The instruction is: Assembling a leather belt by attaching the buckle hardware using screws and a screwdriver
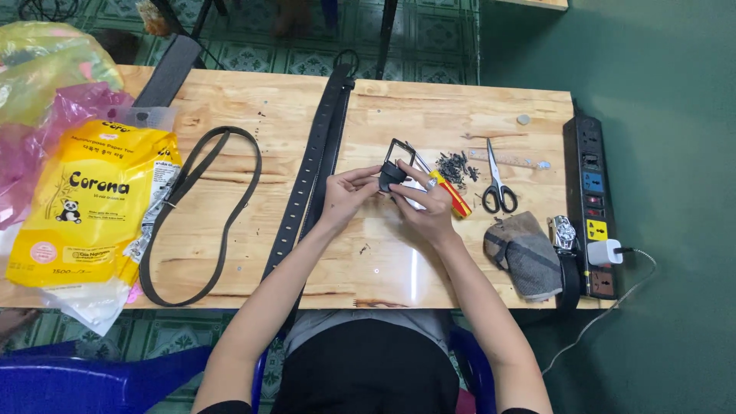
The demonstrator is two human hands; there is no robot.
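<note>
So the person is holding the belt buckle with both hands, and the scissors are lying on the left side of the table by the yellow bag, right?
Not quite. Both hands, left hand and right hand, do hold the belt buckle, but the scissors lie on the right side of the table, near the power strip, far from the yellow bag. The head view shows this.

A black belt end with rectangular metal buckle [396, 162], held above the wooden table.

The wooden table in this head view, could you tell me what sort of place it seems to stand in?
Probably a small home workshop for belt work. Both hands, left hand and right hand, hold a black buckle over the wooden table, with black belts, scissors and a power strip nearby.
</note>
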